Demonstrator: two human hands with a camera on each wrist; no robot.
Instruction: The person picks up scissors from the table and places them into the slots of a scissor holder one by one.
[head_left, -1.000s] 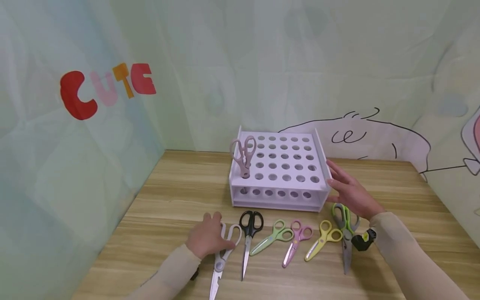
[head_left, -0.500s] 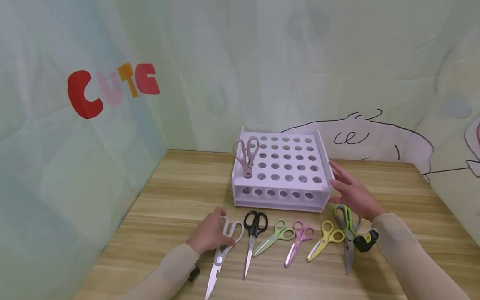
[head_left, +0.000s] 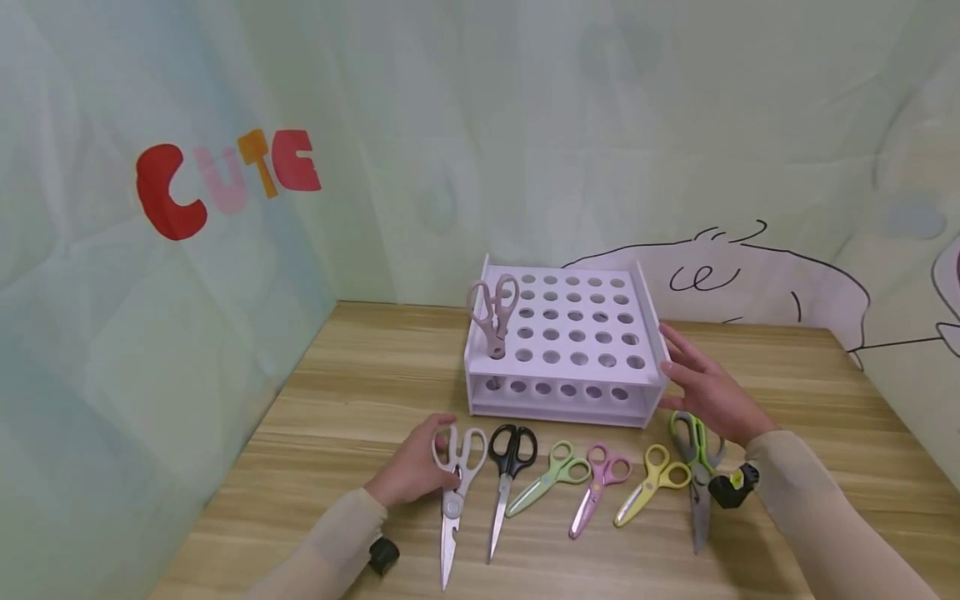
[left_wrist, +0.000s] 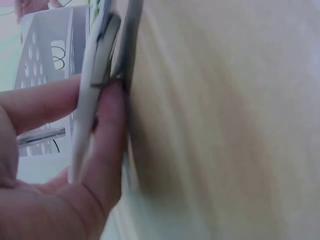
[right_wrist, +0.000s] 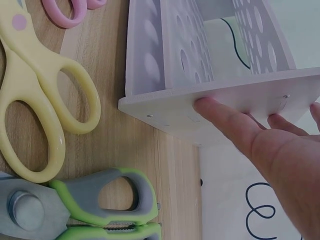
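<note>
Between its thumb and fingers, my left hand (head_left: 414,463) pinches the handles of white kitchen scissors (head_left: 454,492), whose blades point toward the table's front edge. The left wrist view shows these scissors (left_wrist: 92,95) edge-on in the fingers, close over the tabletop. My right hand (head_left: 712,392) rests its extended fingertips against the right side wall of a white rack (head_left: 555,400) with rows of round holes; the right wrist view shows this touch on the side panel (right_wrist: 175,115). Mauve scissors (head_left: 495,321) stand handles up in a front-left hole of the rack.
Along the rack's front lie black scissors (head_left: 510,458), green scissors (head_left: 557,472), pink scissors (head_left: 597,482), yellow scissors (head_left: 651,482) and larger grey-green scissors (head_left: 699,475) near my right forearm. A fabric backdrop (head_left: 420,150) stands behind the wooden table (head_left: 337,392).
My left hand has gripped the white scissors and turned them, so the blade tip has swung right and the handles show more fully. The right hand stays against the rack.
</note>
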